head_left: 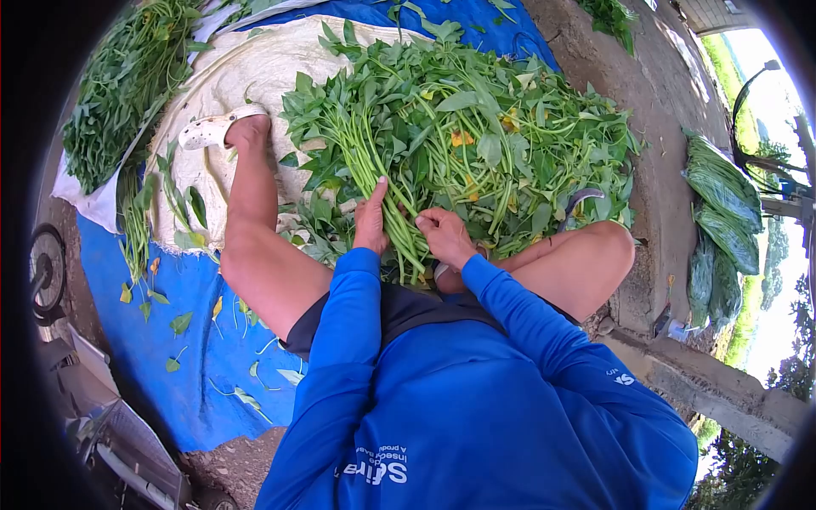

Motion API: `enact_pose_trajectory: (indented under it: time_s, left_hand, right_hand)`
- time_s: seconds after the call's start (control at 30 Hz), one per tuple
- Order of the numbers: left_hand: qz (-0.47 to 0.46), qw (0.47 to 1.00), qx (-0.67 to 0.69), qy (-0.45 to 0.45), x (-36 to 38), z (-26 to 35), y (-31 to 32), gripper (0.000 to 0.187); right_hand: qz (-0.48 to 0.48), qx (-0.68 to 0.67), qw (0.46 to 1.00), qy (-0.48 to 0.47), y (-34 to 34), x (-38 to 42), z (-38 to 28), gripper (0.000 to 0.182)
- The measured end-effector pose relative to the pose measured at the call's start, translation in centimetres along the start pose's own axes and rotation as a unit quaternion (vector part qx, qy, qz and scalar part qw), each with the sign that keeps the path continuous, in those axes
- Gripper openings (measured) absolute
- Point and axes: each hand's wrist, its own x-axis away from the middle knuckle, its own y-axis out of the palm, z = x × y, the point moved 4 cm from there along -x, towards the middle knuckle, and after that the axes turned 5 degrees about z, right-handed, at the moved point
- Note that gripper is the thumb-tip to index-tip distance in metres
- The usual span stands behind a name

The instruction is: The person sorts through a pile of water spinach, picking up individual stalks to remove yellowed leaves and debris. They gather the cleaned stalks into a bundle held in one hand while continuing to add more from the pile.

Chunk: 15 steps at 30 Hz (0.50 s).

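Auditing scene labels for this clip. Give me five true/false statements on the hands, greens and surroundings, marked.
1. The left hand holds a bunch of green stems. True.
2. The right hand wears a glove. False: it is bare.
3. Yellow leaves show among the pile of greens. True.
4. The white shoe is over the blue tarp. False: it is over the pale sheet.
5. Loose leaves lie on the blue tarp. True.

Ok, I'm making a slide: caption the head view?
Left hand holds a bunch of long green stems, right hand at their edge, beside a leafy heap.
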Motion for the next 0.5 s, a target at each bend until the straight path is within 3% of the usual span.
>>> enact_pose_trajectory:
  time_s: [0.07,0.13,0.17,0.23,0.3,0.37,0.5]
  left_hand:
    - [0.064,0.994,-0.049,0.067,1.0,-0.1,0.4,0.036]
    - [0.079,0.992,-0.097,0.026,0.6,-0.7,-1.2,0.028]
    - [0.086,0.989,-0.119,0.010,0.0,-0.7,-1.9,0.024]
    - [0.114,0.985,-0.106,0.068,2.5,2.7,-1.2,0.021]
    - [0.119,0.978,-0.101,0.135,3.4,5.1,-1.7,0.027]
    - [0.112,0.981,-0.097,0.122,3.6,6.3,-2.3,0.032]
    - [0.129,0.979,-0.078,0.135,4.3,7.5,-1.8,0.033]
  right_hand:
    - [-0.046,0.023,0.998,-0.036,1.8,-0.1,0.1,0.030]
    - [-0.124,0.100,0.982,-0.104,2.8,0.0,-1.0,0.030]
    - [-0.098,0.077,0.988,-0.095,1.9,-1.2,-2.2,0.030]
    - [-0.046,0.029,0.996,-0.077,-0.3,-4.9,-4.9,0.030]
    - [0.142,0.040,0.987,-0.058,-3.1,-10.3,-5.0,0.031]
    - [0.238,0.175,0.950,-0.097,-4.0,-15.6,-2.6,0.033]
    - [0.174,0.249,0.951,-0.063,-4.1,-20.4,-3.8,0.038]
